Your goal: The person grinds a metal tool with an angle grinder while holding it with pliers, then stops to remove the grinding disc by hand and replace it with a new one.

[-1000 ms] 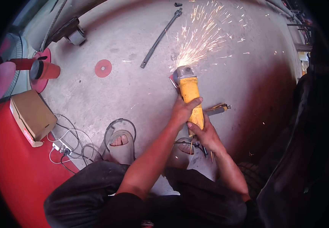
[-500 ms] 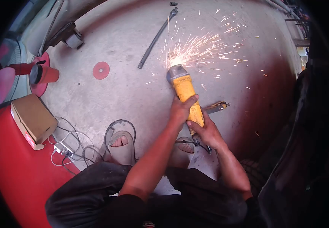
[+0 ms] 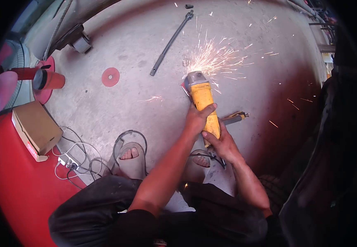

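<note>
A yellow angle grinder [image 3: 203, 96] with a grey metal head is held in both hands over the concrete floor. My left hand [image 3: 197, 119] wraps round the middle of its body, thumb on top. Behind it, my right hand [image 3: 223, 142] grips the rear end. Sparks [image 3: 211, 59] fan out from the grinder's head, up and to the right. Part of a red disc [image 3: 185, 86] shows at the head's left side; what it touches is hidden. Just right of the grinder lies a grey and yellow tool [image 3: 234, 118].
On the floor are a long metal bar [image 3: 171, 43], a small dark socket [image 3: 189, 6] and a red disc [image 3: 111, 77]. At left stand a pink fan [image 3: 5, 88], a cardboard box [image 3: 37, 126] and a power strip [image 3: 68, 160] with tangled cables.
The grinder's head swung left, then slightly back right, with both hands still round the body. The spark spray has changed direction and shape.
</note>
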Demonstrator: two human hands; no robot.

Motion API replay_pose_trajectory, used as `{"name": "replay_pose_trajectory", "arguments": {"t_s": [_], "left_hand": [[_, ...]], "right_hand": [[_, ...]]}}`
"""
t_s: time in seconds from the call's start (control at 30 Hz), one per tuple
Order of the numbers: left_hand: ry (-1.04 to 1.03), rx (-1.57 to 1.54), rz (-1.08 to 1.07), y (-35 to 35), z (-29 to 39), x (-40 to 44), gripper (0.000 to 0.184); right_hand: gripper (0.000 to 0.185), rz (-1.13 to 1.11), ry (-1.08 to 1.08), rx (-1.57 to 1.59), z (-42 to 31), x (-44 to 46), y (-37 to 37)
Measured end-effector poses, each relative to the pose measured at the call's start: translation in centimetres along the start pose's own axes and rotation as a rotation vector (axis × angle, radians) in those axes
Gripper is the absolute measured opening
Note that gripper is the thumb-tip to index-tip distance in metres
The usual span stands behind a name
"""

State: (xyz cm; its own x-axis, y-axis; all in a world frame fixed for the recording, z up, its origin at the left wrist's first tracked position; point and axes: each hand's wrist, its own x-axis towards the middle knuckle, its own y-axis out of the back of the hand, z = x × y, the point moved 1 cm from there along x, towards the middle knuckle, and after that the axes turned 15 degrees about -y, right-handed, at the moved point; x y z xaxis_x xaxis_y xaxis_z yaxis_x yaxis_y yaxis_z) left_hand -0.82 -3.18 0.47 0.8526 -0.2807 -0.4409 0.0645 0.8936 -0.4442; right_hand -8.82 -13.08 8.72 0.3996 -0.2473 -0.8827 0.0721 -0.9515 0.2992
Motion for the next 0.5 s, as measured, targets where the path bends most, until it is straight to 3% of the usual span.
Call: {"name": "replay_pose_trajectory", "arguments": {"t_s": [0.07,0.17,0.23,0.4,0.5], "left_hand": [[0.043,-0.077,0.100,-0.3,-0.4,-0.6,0.051],[0.004,0.011,-0.007,0.2,-0.6,-0.6,0.053],[-0.012,0.003,0.009,0.2,-0.6,-0.6,0.053],[0.012,-0.074,0.109,-0.2,-0.9,-1.0,0.052],[-0.003,-0.006,0.023,0.4,-0.5,-0.7,0.051]], "right_hand": [[0.086,0.010,-0.020,-0.048,-0.4,-0.7,0.5],[0.086,-0.032,-0.039,-0.074,0.1,-0.9,0.0],[0.087,0.045,0.076,0.051,1.3,-0.5,-0.8],[0.087,0.032,-0.008,-0.077,0.4,-0.9,0.4],[0.087,0.015,0.027,-0.014,1.2,-0.4,-0.6]]}}
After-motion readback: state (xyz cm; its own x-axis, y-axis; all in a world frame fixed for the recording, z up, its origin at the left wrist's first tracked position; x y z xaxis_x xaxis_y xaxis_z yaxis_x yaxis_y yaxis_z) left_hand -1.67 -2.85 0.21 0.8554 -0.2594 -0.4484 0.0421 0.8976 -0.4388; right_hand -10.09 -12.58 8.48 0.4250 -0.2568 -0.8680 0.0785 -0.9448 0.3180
